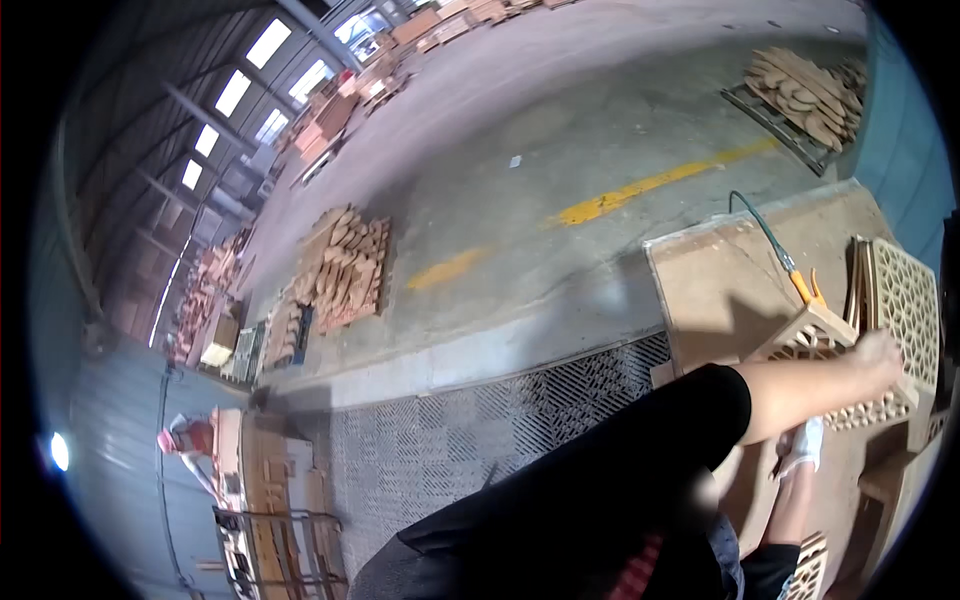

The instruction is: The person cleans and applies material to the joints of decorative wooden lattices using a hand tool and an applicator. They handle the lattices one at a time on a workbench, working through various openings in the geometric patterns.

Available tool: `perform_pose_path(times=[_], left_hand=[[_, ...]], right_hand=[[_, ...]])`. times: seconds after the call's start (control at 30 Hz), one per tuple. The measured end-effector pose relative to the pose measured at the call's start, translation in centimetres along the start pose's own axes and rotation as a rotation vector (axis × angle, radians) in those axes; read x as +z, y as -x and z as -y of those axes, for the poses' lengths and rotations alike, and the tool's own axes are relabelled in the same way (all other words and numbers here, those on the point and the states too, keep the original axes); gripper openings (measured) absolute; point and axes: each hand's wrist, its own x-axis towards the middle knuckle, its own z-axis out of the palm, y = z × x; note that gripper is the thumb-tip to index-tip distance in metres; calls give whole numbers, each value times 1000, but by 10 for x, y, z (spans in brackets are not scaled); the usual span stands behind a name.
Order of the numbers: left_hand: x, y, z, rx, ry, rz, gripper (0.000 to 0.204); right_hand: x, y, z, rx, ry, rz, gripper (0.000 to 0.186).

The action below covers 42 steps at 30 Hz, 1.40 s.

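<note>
A light wooden piece with a cut-out lattice [866, 412] sits at the right edge of the worktable. My left hand [878, 360] reaches across to it with bent fingers closed against its edge, next to an upright lattice panel [903, 300]. Below it, my right hand [803, 447], in a white glove, is close to the piece's lower side; its fingers are mostly hidden. A yellow air blow gun [806, 290] on a green hose lies beyond my left hand, by the piece's corner.
The worktable [705, 285] has a brown board top. Another lattice piece [806, 568] is at the lower right. Dark slotted matting [430, 450] covers the floor beside me. Pallets of curved wooden parts [350, 265] stand farther off. A person [190, 440] works at a bench at far left.
</note>
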Motion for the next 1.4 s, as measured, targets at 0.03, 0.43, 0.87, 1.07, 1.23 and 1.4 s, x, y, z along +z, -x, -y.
perform_pose_path(times=[0.03,0.43,0.87,1.07,1.23,1.4], left_hand=[[23,-11,-10,-81,72,-18,14],[74,-26,8,-181,-116,96,14],[77,-20,21,-179,-177,149,35],[72,-12,20,-247,6,9,25],[67,-14,29,-221,-12,74,26],[60,-9,21,-223,21,71,27]], right_hand=[[-9,-3,1,1,3,-33,26],[16,7,4,-28,161,48,26],[25,3,1,-32,201,83,26],[24,2,-1,-31,209,107,26],[28,-2,1,-36,235,119,27],[34,-4,1,-29,222,136,27]])
